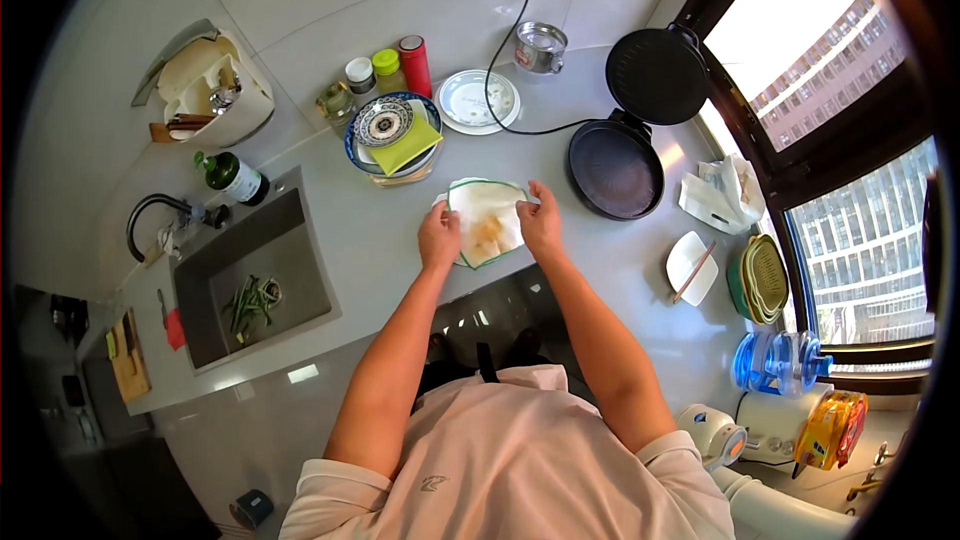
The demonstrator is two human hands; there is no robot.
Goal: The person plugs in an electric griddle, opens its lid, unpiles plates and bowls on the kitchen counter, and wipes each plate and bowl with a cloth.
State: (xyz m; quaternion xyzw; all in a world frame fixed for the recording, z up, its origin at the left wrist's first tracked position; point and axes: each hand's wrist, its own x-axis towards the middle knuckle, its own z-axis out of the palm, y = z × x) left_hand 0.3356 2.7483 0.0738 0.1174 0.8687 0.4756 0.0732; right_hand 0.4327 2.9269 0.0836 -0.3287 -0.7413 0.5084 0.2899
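Observation:
A white cloth with a green edge and brown stains (485, 223) is spread between my two hands over the grey counter, near its front edge. Fingers of my left hand (439, 235) are closed on the cloth's left side. On the right side, my right hand (540, 222) pinches its edge. Behind the cloth stands a stack of blue-rimmed plates (352, 145) with a small patterned dish (384, 123) and a folded yellow-green cloth (408, 147) on top. White plates (478, 101) lie further back.
An open black electric pan (616, 170) stands right of the hands, its cord crossing the counter. The sink (300, 290) at left holds green vegetables (250, 307). A white bowl with chopsticks (690, 265), green baskets (765, 280) and a blue water bottle (775, 362) are at right.

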